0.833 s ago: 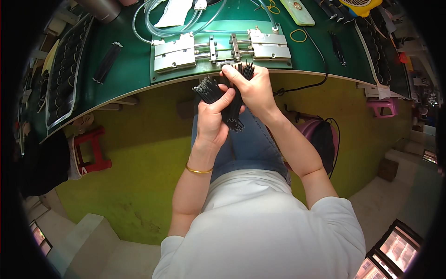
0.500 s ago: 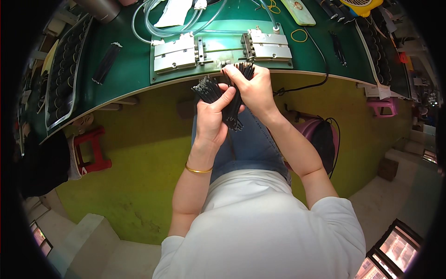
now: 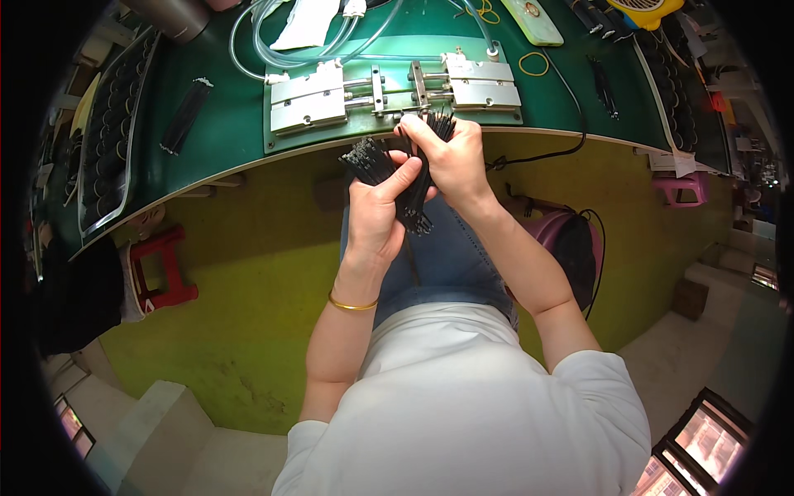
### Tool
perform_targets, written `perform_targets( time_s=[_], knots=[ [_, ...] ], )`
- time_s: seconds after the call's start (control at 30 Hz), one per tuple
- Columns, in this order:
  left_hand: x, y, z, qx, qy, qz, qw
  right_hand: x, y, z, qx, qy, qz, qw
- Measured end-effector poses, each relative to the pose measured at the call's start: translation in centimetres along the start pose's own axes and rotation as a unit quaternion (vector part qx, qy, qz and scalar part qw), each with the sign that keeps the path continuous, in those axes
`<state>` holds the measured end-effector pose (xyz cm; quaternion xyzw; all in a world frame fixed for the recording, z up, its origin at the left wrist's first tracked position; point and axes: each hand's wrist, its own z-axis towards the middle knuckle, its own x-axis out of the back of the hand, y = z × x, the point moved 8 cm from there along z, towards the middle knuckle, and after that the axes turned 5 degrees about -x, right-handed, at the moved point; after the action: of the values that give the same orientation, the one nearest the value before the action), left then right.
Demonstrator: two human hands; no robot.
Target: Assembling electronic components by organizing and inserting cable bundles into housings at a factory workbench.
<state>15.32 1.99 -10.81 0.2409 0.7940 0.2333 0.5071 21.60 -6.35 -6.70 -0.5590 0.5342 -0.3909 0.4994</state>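
A thick bundle of thin black wires (image 3: 370,162), fanned at the upper ends, is wrapped by my left hand (image 3: 376,211). Just right of it, my right hand (image 3: 459,165) is closed around more black wires (image 3: 442,126), its thumb and index finger pinched at the bench edge. Those fingertips are right below a pneumatic fixture made of a left metal cylinder block (image 3: 308,103) and a right metal cylinder block (image 3: 484,87). Between the blocks, a left end bar (image 3: 378,91) and a right end bar (image 3: 418,87) stand out on rods, a small gap apart. What the fingertips pinch is too small to tell.
Clear air hoses (image 3: 256,41) loop behind the fixture. On the green bench (image 3: 223,99) lie a wire bundle (image 3: 186,116), a phone (image 3: 533,21) and a yellow rubber band (image 3: 533,64). Trays of black coils flank both sides. A red stool (image 3: 169,269) stands at left.
Both end bars of the fixture have slid inward toward each other on their rods, narrowing the gap. My hands have hardly moved and keep their hold on the wires.
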Motion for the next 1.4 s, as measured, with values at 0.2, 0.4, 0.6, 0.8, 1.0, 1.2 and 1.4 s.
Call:
perform_targets(
  time_s=[0.2,0.4,0.6,0.8,1.0,1.2,1.4],
  knots=[
    [-0.4,0.4,-0.1,-0.006,-0.004,-0.008,1.0,-0.1,0.1,-0.1,0.017,0.009,0.033,0.999],
    [0.0,-0.1,-0.4,-0.011,-0.002,-0.001,1.0,-0.5,0.0,-0.5,0.016,-0.034,0.007,0.999],
    [-0.3,0.2,-0.5,-0.046,0.005,0.01,0.999,-0.3,0.8,-0.2,-0.005,-0.017,0.03,0.999],
    [-0.2,0.0,0.0,-0.046,0.009,0.015,0.999,-0.3,0.8,0.2,-0.018,-0.019,0.03,0.999],
    [-0.8,0.3,0.0,-0.053,-0.018,0.018,0.998,-0.1,0.9,0.4,-0.023,-0.018,0.041,0.999],
    [-1.8,1.4,-2.0,-0.013,-0.079,-0.022,0.997,-0.2,-0.4,-0.8,-0.025,-0.036,-0.01,0.999],
    [-0.6,-0.4,-4.8,-0.044,-0.066,0.045,0.996,1.4,-0.2,-4.0,0.062,-0.044,-0.08,0.994]
  ],
)
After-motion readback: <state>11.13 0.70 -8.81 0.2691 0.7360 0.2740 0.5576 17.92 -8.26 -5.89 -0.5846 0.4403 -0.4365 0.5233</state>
